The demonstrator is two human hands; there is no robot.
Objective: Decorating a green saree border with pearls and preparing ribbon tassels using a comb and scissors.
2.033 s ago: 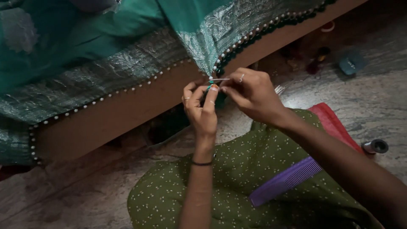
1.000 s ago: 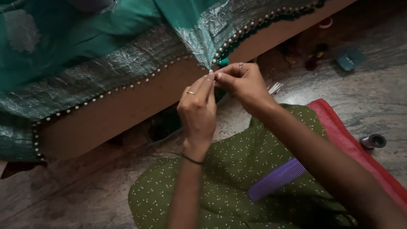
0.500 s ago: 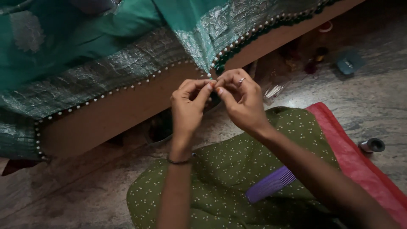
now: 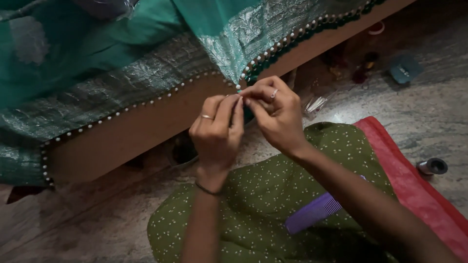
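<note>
Left hand and right hand pinch the beaded cloth corner, fingertips meeting just below; comb on lap.

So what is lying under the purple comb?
The purple comb lies on the person's lap, on green cloth with small white dots. The right forearm covers its upper end, and nothing beneath the cloth is visible.

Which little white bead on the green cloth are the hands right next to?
The corner bead, where the two beaded edges meet. Both hands, left hand and right hand, pinch just beneath it; the others sit farther along.
</note>
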